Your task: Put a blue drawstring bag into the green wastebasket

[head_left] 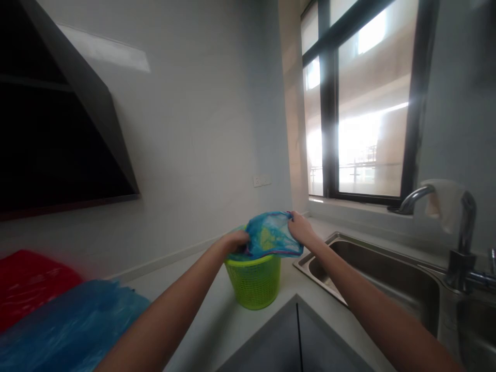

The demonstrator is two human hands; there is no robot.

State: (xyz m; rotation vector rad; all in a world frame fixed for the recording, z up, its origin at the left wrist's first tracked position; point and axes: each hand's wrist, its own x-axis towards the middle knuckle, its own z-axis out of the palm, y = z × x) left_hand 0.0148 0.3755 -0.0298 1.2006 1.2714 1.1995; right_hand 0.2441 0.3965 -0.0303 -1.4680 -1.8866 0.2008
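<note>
- Right hand (300,228) pinches the upper right corner of a blue see-through bag (276,235), its fingers pressed together on the edge; the bag hangs out to the left of this hand and a little below it.
- Left hand (237,240) has its fingers closed on the bunched left end of the same bag, so the bag lies just to the right of it; this hand is blurred, and the separate fingers cannot be told apart.
- Between the two hands the bag is spread wide, darker blue and more creased on the left, thinner and paler on the right, with a purplish line along its edges.
- Directly below the bag stands a green basket (256,285), upright on the white counter (289,287); the bag covers much of its mouth, and the basket's colour shows through. Whether anything lies inside cannot be seen.
- The left hand is over the left side of the basket's rim, while the right hand is out past its right side, toward the sink (387,269).
- The right forearm crosses in front of part of the sink; a pale cloth (447,200) hangs over the tap (467,222).
- Beside the left forearm lies a heap of blue plastic (77,325), with red plastic (34,279) next to it, both well apart from the basket.
</note>
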